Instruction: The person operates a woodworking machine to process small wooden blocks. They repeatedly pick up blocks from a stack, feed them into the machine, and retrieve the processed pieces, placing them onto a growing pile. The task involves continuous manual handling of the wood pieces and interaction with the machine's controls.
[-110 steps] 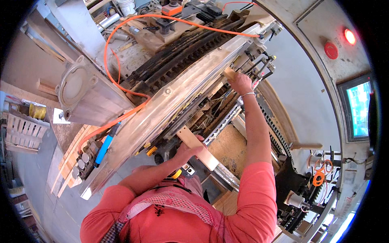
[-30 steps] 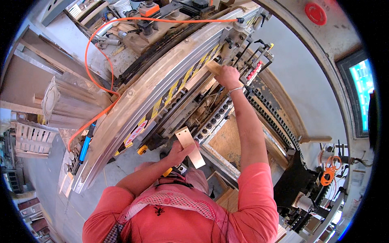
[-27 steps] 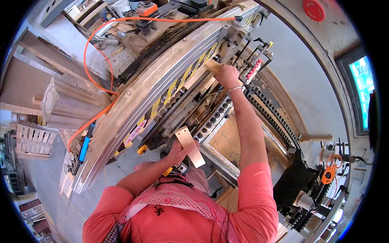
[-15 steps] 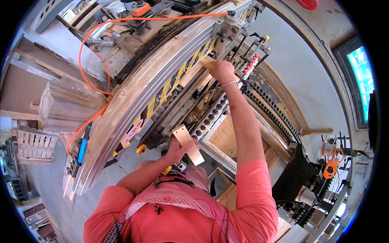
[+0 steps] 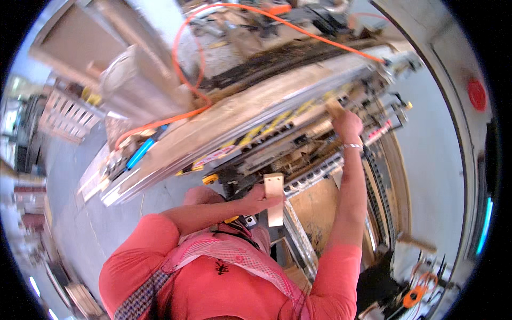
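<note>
My left hand point(image 5: 253, 201) is closed around a short flat wooden board point(image 5: 274, 188), pale and with two small holes near its far end. The board is held upright in the picture, in front of my body. Further off to the right, my right arm stretches out over the woodworking machine point(image 5: 314, 137). The fingers of my right hand point(image 5: 348, 127) are wrapped round a wooden piece point(image 5: 334, 108), whose near end the hand hides. That piece is at the machine's far right part, beside its yellow-and-black striped rail point(image 5: 277, 124); blur hides whether they touch.
An orange air hose point(image 5: 184, 85) loops across the wooden beam point(image 5: 234, 111) behind the rail. A blue tool point(image 5: 140, 153) lies at the beam's left end. Under my right forearm is a wooden panel point(image 5: 309, 213). A red round button point(image 5: 476, 95) sits at the far right.
The head view has turned, so the machine lies flatter across the picture and both hands appear further right and lower or level. The board has swung from slanted to upright. Both hands keep their holds.
</note>
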### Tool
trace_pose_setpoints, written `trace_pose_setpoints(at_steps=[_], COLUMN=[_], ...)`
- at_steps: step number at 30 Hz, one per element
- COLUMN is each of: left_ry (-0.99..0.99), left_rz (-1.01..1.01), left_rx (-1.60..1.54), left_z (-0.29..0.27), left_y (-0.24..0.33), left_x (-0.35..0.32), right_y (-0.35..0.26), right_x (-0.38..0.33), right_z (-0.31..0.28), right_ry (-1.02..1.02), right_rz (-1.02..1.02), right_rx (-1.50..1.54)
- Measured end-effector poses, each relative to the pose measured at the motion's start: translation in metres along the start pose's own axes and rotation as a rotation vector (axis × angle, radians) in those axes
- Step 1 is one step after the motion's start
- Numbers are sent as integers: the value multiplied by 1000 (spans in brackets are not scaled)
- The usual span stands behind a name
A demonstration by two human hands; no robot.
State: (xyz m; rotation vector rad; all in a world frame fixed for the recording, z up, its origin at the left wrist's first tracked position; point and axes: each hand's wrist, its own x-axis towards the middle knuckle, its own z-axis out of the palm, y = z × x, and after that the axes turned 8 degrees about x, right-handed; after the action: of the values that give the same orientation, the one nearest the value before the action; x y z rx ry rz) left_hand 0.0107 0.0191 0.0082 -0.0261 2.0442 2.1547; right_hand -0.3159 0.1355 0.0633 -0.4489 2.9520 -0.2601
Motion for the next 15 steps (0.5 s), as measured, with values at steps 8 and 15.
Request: trace_pose_setpoints(at_steps=[8, 15], left_ry=[18, 233], left_rz=[81, 10], left_rx=[111, -232], left_z=[-3, -16], left_y=[3, 0], left_x=[-9, -88], right_y=[-20, 3], right_x=[-7, 1], right_z=[-7, 10], right_ry=[48, 129], right_rz=[-62, -187], right_rx=[-47, -135])
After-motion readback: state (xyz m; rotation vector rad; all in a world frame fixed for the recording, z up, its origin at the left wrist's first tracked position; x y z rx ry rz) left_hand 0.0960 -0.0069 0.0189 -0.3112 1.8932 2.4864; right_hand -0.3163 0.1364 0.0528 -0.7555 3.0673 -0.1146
